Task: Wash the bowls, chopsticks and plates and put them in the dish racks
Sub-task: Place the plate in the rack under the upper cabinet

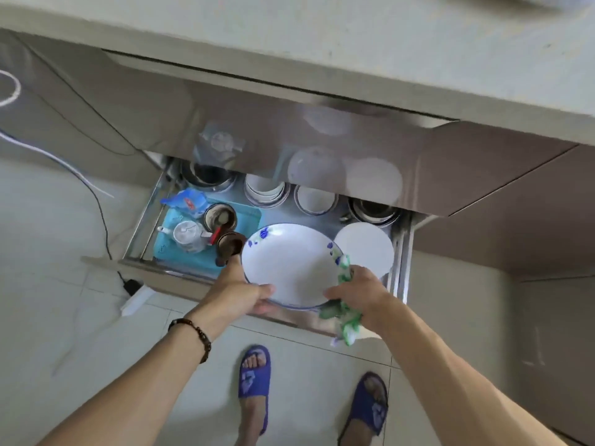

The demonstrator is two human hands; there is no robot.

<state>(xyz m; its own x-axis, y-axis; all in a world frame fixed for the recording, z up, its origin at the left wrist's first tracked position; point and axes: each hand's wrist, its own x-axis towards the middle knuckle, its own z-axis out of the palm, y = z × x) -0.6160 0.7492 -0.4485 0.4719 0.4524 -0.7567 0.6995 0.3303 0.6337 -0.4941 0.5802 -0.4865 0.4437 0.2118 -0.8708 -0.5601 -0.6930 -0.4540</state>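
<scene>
Over the pulled-out drawer rack (401, 252), at centre, a white plate (289, 265) with blue flowers is gripped at seven o'clock by the left hand (240, 296) and at five o'clock by the right hand (360, 292), which also clutches a green-patterned cloth (344, 320); no writing is readable.

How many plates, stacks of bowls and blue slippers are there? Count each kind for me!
Plates: 2, the flowered plate held by both hands and the plain white plate in the drawer.
Stacks of white bowls: 2.
Blue slippers: 2.
Total: 6
</scene>
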